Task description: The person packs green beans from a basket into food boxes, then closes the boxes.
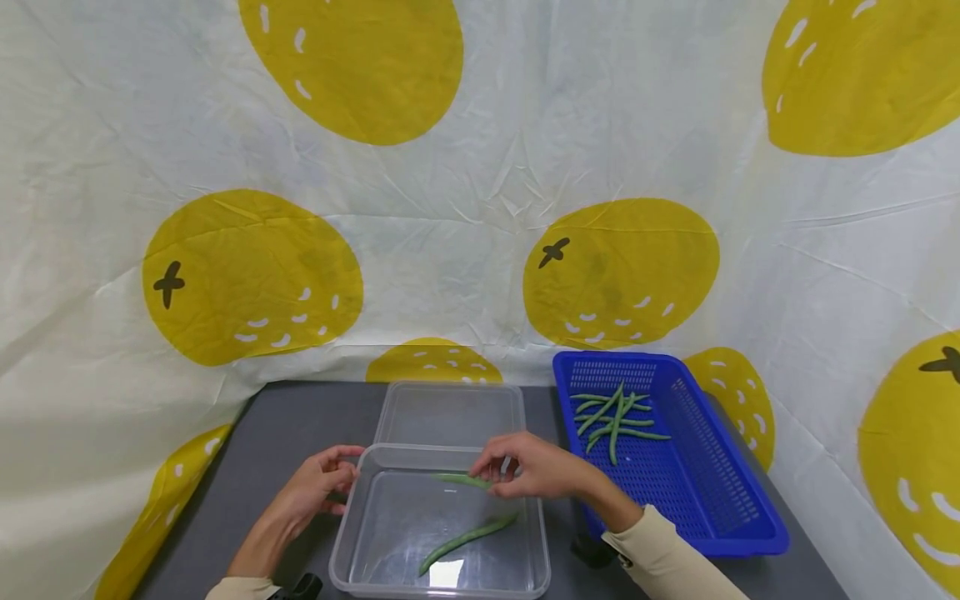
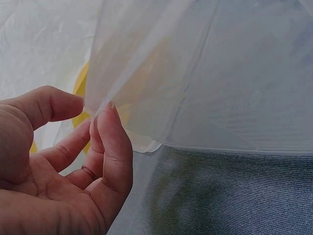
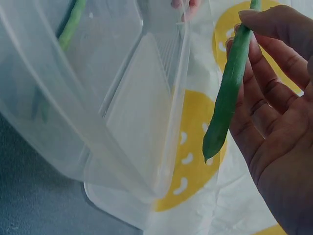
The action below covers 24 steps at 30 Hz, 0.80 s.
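A clear plastic container (image 1: 438,596) stands on the dark table, with a green bean (image 1: 467,544) lying slantwise on its bottom. At its far left corner, my left hand (image 1: 311,486) holds the rim with thumb and fingertips; in the left wrist view the fingers (image 2: 115,156) meet at the translucent corner. My right hand (image 1: 536,467) is over the container's far right part and pinches another green bean (image 3: 227,93) near one end between thumb and fingers. That bean's free end points left in the head view.
A blue perforated basket (image 1: 738,492) on the right holds a small pile of green beans (image 1: 617,421). Behind the container lies a clear flat lid (image 1: 450,412). A white cloth with yellow fruit prints (image 1: 622,271) hangs behind the table (image 1: 315,408).
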Each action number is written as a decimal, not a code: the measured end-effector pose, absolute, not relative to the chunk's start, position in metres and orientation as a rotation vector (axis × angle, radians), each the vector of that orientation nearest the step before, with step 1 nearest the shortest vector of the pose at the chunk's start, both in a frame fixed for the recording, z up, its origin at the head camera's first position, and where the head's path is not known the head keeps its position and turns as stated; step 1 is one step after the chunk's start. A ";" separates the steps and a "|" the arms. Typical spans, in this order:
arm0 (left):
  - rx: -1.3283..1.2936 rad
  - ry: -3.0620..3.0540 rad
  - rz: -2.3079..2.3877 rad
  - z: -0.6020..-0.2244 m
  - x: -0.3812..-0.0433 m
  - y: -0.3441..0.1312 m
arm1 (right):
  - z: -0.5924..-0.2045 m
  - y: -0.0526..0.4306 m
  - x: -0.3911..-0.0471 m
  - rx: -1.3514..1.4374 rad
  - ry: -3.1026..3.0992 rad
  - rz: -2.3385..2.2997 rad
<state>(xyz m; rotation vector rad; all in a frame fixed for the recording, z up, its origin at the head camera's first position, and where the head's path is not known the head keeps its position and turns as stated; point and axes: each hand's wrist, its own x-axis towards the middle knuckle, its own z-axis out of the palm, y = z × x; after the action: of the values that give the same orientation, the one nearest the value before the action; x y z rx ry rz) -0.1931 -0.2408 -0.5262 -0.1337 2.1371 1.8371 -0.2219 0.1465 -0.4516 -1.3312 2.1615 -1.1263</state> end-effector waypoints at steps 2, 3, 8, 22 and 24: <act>-0.133 2.135 1.836 -0.526 -0.193 -0.241 | -0.452 0.145 -0.221 -1.344 2.154 -1.139; -0.135 2.134 1.835 -0.527 -0.193 -0.241 | -0.452 0.144 -0.221 -1.348 2.152 -1.150; -0.147 2.133 1.833 -0.527 -0.193 -0.241 | -0.452 0.147 -0.221 -1.378 2.165 -1.226; -0.155 2.129 1.830 -0.528 -0.194 -0.242 | -0.449 0.189 -0.228 -1.224 2.281 -1.234; -0.156 2.128 1.830 -0.529 -0.194 -0.242 | -0.449 0.195 -0.228 -1.224 2.293 -1.236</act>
<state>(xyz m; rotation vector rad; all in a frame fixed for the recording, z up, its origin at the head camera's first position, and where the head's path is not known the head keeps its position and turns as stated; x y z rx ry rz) -0.1941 -0.2416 -0.5288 -0.1562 2.1278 1.8299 -0.2283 0.1951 -0.4487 -1.2243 2.2934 -1.2360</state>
